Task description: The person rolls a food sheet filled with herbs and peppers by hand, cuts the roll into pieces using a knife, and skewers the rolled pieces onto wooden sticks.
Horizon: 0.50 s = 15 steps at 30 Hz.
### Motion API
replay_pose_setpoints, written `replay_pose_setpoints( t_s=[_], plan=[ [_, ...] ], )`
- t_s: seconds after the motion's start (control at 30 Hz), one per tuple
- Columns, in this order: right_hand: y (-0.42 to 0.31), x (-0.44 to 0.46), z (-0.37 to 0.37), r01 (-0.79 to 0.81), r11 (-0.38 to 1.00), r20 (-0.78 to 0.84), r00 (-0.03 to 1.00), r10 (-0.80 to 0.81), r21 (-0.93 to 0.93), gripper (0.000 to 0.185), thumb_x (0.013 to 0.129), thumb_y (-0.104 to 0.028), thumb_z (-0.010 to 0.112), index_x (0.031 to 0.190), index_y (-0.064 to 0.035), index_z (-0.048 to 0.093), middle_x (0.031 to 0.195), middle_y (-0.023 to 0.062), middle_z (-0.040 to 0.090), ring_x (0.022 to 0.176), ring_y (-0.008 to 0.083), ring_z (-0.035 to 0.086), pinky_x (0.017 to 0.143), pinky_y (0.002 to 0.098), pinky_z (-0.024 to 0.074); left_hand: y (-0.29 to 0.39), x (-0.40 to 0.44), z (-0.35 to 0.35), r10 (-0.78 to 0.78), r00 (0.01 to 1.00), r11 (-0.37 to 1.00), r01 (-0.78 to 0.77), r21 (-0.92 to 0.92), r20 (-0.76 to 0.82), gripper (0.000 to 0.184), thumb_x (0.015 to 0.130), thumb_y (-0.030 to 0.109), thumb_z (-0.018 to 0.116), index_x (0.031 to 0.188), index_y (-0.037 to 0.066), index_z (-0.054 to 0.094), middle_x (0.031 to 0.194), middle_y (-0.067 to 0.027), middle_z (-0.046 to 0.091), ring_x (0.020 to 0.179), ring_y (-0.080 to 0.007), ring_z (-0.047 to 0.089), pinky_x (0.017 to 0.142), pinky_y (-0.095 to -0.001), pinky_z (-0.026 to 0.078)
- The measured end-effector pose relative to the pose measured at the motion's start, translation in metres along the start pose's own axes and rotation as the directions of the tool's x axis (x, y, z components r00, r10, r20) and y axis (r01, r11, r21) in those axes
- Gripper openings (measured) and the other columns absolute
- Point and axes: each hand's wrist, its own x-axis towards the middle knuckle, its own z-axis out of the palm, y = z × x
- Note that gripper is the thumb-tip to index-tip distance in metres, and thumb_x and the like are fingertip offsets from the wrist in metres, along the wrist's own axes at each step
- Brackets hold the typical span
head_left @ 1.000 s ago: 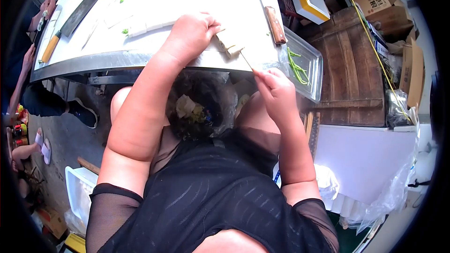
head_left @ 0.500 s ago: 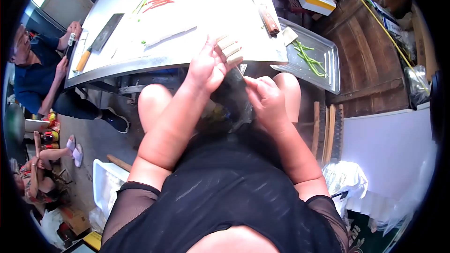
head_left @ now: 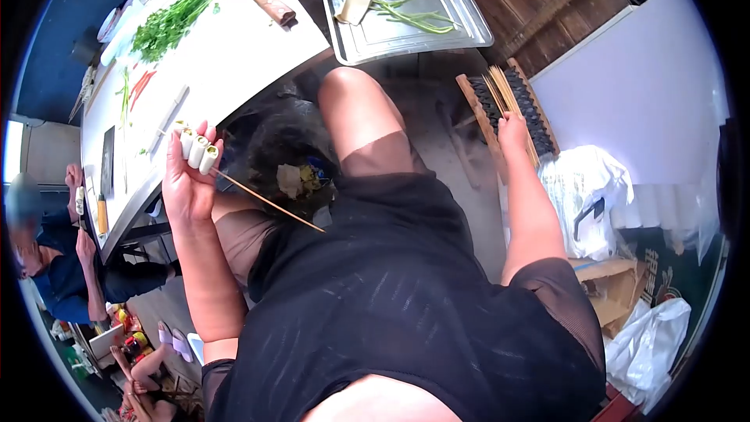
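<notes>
I record the skewered rolls (head_left: 198, 151) clasped in the left hand (head_left: 191, 187), near the white table (head_left: 234, 39). The right hand (head_left: 512, 134) touches bamboo sticks (head_left: 503, 91) at a wooden-sided rack (head_left: 473, 108); whether its fingers clamp any, I cannot tell.

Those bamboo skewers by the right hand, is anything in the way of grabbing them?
Nothing visible is in the way. The right hand is at the bamboo skewers, its grip seeming to touch them. The wooden strip beside them runs alongside, not across, and the filled white rolls are over in the left hand.
</notes>
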Motion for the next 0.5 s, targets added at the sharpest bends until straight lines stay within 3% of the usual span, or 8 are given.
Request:
replay_pose_setpoints(
  t_s=[0.03,0.1,0.17,0.3,0.33,0.37,0.43,0.5],
  plan=[
    [0.010,-0.002,-0.002,-0.003,1.000,0.003,1.000,0.003,-0.001,0.023,0.085,-0.019,0.068,0.102,-0.0042,0.069,0.107,0.0201,0.065,0.105,0.0365,0.061,0.092,0.0446,0.0496,-0.001,-0.002,0.007,0.000,1.000,1.000,0.000,0.016,-0.012,0.040,0.102,0.030,0.053,0.130,0.002,0.049,0.121,-0.0194,0.063,0.106,-0.0298,0.066,0.092,-0.0449,0.056],
    [0.020,-0.007,-0.002,-0.189,0.976,0.132,0.970,0.203,-0.110,0.023,0.085,-0.023,0.069,0.102,-0.0057,0.069,0.105,0.0200,0.066,0.104,0.0375,0.062,0.091,0.0462,0.0503,-0.007,-0.004,0.011,0.001,1.000,0.999,0.000,0.052,-0.008,0.040,0.101,0.028,0.055,0.130,0.002,0.049,0.120,-0.0196,0.063,0.105,-0.0289,0.066,0.090,-0.0438,0.057],
    [0.022,-0.006,0.000,-0.154,0.975,0.162,0.970,0.180,-0.158,0.024,0.086,-0.025,0.068,0.101,-0.0063,0.069,0.105,0.0194,0.067,0.104,0.0379,0.063,0.090,0.0471,0.0507,-0.009,-0.003,0.016,0.009,1.000,0.997,-0.011,0.082,0.021,0.041,0.099,0.025,0.060,0.131,0.001,0.049,0.118,-0.0199,0.064,0.103,-0.0277,0.067,0.086,-0.0410,0.059],
    [0.022,-0.001,-0.006,-0.132,0.968,0.199,0.964,0.175,-0.212,0.023,0.088,-0.028,0.065,0.097,-0.0080,0.071,0.106,0.0174,0.067,0.101,0.0383,0.064,0.088,0.0493,0.0514,-0.014,-0.006,0.020,0.037,0.997,0.993,-0.044,0.109,0.064,0.042,0.093,0.006,0.061,0.132,0.002,0.046,0.122,-0.0209,0.061,0.111,-0.0303,0.064,0.093,-0.0420,0.056],
    [0.018,-0.006,-0.013,-0.085,0.977,0.114,0.987,0.109,-0.195,0.024,0.089,-0.029,0.063,0.095,-0.0072,0.071,0.105,0.0191,0.067,0.098,0.0394,0.065,0.086,0.0497,0.0515,-0.016,-0.009,0.021,0.054,0.995,0.991,-0.063,0.117,0.078,0.044,0.091,0.000,0.061,0.132,0.002,0.045,0.123,-0.0210,0.060,0.113,-0.0311,0.063,0.095,-0.0423,0.055],
    [0.025,-0.001,-0.016,0.004,0.975,0.159,0.987,0.032,-0.222,0.026,0.091,-0.030,0.061,0.098,-0.0077,0.071,0.105,0.0194,0.066,0.098,0.0400,0.064,0.086,0.0499,0.0510,-0.016,-0.008,0.021,0.052,0.994,0.991,-0.063,0.122,0.098,0.051,0.085,-0.007,0.062,0.133,0.002,0.044,0.124,-0.0209,0.059,0.116,-0.0324,0.061,0.097,-0.0424,0.054],
    [0.012,0.000,-0.032,-0.019,0.974,0.205,0.977,0.066,-0.226,0.028,0.092,-0.030,0.060,0.106,-0.0090,0.071,0.109,0.0173,0.065,0.102,0.0395,0.062,0.086,0.0498,0.0490,-0.019,-0.010,0.020,0.040,0.979,0.987,-0.070,0.142,0.200,0.061,0.082,-0.009,0.061,0.139,0.003,0.039,0.134,-0.0238,0.052,0.123,-0.0349,0.056,0.103,-0.0440,0.050],
    [0.037,0.011,-0.021,-0.009,0.974,0.179,0.983,0.051,-0.228,0.029,0.092,-0.037,0.057,0.103,-0.0137,0.070,0.110,0.0142,0.065,0.101,0.0385,0.062,0.083,0.0513,0.0504,-0.020,-0.014,0.016,0.000,0.972,1.000,-0.003,0.010,0.237,0.071,0.079,-0.012,0.062,0.142,0.006,0.034,0.135,-0.0261,0.051,0.123,-0.0369,0.056,0.102,-0.0478,0.050]
  ],
)
